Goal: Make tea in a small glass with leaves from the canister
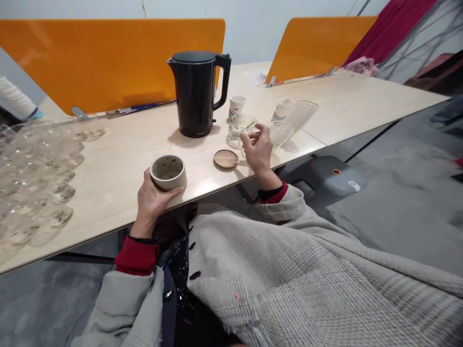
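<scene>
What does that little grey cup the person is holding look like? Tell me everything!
The grey cup is short, round and handleless, and looks like matte ceramic. It stands upright at the near edge of the pale wooden table. Inside it is light, with dark specks stuck to the wall and bottom. The left hand wraps around its near side from below. Its top is open.

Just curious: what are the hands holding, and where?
Left hand grips the cup by its side. Right hand pinches something thin at the glass jar rim.
</scene>
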A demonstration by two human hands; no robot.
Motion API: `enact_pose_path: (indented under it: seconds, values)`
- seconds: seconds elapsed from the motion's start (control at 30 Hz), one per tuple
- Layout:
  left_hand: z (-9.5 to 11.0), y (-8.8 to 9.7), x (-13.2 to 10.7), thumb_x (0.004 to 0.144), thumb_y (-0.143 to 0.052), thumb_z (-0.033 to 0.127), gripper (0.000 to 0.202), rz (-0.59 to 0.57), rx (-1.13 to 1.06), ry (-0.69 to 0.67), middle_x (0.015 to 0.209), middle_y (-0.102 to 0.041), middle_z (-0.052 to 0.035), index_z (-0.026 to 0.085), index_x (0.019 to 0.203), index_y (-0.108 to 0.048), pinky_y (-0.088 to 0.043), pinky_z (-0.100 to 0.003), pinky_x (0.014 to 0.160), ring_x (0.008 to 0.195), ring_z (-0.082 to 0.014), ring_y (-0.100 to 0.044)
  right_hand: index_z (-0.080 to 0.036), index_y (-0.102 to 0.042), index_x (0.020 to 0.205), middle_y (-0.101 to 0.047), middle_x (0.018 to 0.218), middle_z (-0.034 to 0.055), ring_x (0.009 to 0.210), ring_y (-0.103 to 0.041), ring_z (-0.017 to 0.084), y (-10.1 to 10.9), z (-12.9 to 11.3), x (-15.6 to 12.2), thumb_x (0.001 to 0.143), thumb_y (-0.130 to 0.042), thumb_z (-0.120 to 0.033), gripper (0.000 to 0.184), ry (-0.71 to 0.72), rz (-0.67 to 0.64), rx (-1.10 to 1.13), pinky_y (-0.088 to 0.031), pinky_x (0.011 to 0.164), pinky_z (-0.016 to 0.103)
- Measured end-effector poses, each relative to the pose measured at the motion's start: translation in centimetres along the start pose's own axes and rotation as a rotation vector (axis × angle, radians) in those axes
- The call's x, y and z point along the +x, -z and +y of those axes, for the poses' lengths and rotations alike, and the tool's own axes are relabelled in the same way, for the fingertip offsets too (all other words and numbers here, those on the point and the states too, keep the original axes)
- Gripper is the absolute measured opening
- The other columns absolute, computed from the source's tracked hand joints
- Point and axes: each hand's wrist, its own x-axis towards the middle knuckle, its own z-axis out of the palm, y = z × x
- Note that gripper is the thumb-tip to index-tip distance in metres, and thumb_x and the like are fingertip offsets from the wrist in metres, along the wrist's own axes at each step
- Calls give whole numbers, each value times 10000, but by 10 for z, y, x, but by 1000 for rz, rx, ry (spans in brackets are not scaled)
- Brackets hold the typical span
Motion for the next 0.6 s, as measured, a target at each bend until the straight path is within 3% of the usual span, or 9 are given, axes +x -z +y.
enact_pose_path:
  seconds: [0.1, 0.23, 0.37, 0.6]
  values:
    - [2, 0, -2, 583, -1056, 524, 964, -5, 9, 11, 1312, -811, -101, 301, 1387, -572, -652, -528, 1032, 1224, -395, -789, -160, -570, 1488, -775, 973, 106, 807, -795, 263, -1, -1, 22, 1073, -490, -763, 737, -18, -15, 1, -652, 786, 445]
    - [5, 1, -4, 589, -1061, 513, 979, -6, 19, 14, 1358, -797, -118, 287, 1401, -563, -641, -529, 1073, 1277, -398, -771, -178, -674, 1261, -757, 881, 72, 710, -773, 242, -15, 2, 40, 1101, -476, -700, 581, -16, -27, 20, -650, 765, 447]
    - [6, 0, -6, 595, -1068, 470, 1004, -4, 17, -6, 1402, -778, -114, 297, 1436, -547, -632, -529, 1113, 1314, -391, -757, -208, -675, 1075, -746, 830, 40, 625, -720, 199, -21, -2, 45, 1124, -517, -536, 368, -5, 0, 7, -629, 736, 407]
    - [12, 0, -14, 646, -1050, 486, 1052, 24, 7, -98, 1503, -730, -113, 295, 1532, -516, -613, -488, 1184, 1387, -358, -725, -213, -654, 953, -710, 760, 39, 609, -676, 117, 7, -25, 34, 1123, -508, -232, 225, 60, 122, -104, -534, 745, 321]
